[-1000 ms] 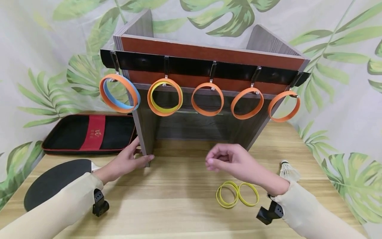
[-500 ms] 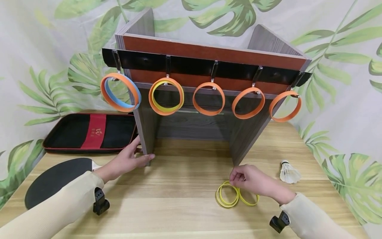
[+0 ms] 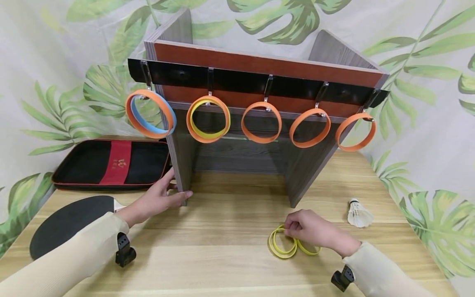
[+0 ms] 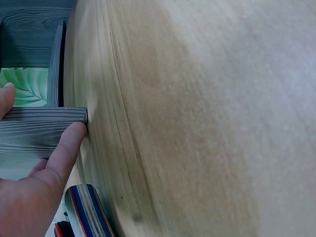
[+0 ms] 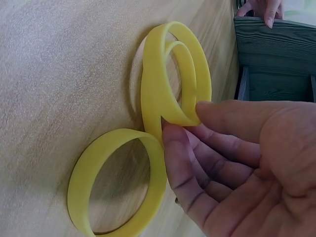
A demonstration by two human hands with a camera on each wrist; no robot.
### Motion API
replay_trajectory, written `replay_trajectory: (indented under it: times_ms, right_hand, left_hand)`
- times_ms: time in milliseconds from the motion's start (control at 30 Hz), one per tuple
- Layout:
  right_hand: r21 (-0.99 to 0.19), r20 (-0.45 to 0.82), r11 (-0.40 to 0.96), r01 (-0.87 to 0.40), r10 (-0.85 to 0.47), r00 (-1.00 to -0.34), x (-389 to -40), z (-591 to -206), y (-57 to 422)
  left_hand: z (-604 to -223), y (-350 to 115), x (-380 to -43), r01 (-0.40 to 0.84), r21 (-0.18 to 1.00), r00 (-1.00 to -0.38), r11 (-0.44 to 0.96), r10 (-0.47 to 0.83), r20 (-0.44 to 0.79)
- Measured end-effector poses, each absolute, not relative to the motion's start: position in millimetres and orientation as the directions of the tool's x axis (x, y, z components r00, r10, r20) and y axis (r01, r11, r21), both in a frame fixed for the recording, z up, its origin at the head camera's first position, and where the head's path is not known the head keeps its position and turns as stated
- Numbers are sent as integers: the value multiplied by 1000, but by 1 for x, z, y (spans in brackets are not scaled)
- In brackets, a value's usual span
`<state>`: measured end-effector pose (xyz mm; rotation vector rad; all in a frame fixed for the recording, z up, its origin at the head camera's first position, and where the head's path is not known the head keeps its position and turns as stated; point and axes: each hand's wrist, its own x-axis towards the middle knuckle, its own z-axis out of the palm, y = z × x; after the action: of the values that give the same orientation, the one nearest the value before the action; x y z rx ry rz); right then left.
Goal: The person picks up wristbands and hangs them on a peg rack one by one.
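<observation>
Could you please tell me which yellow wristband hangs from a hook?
The yellow wristband sharing the second hook from the left with an orange wristband; the other yellow wristbands are down by the right hand.

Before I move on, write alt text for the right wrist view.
A right hand pinches at least one yellow band over a wooden table; another band lies at lower left. The left hand holds a dark stand at top right.

Bright head view, soft shadows on the tabletop (image 3: pixel 208 268), dimmer wrist views.
</observation>
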<state>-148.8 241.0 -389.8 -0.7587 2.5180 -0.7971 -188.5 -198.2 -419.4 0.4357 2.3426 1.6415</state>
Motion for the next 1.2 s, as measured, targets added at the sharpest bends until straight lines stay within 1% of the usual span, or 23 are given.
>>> replay_trajectory:
  times_ms: [100,200,467,600,733,833,933,1100,1200]
  right_hand:
    - [-622,-207,688,-374,-605,-769,-149,-390,241]
    - [-654,-217,668,-357,-617,-756,-150,-390,243]
    - [-790,-234,543,-284,-696,-679,-153,-376,250]
    - [-829,-211,496,-258,-706,-676,-154,-365,244]
    - [-895,-164,396,-203,-717,-677,-155,-350,233]
    - [-941,-101,295,-165,-712,-695,-153,-336,224]
    - [-958,-28,230,-173,-673,-739,-151,-319,214]
    - [-957,102,160,-243,-597,-796,-145,-286,200]
    - [-957,188,82,-277,-550,-813,-143,-269,192]
  left_hand:
    - [-420,-198,-189,102,941,-925,321,378,-28]
    - [-420,-198,-190,102,941,-926,322,377,-28]
    - [-419,-198,-189,102,939,-926,327,377,-31]
    - [-419,-198,-189,112,935,-928,337,373,-23]
    - [-418,-197,-188,117,933,-929,340,370,-18]
    - [-417,-197,-187,122,934,-929,337,371,-12]
    - [-417,-197,-187,125,934,-928,334,373,-9]
    - [-418,-198,-188,119,933,-927,338,375,-17]
    - [-419,-198,-189,104,936,-927,336,375,-31]
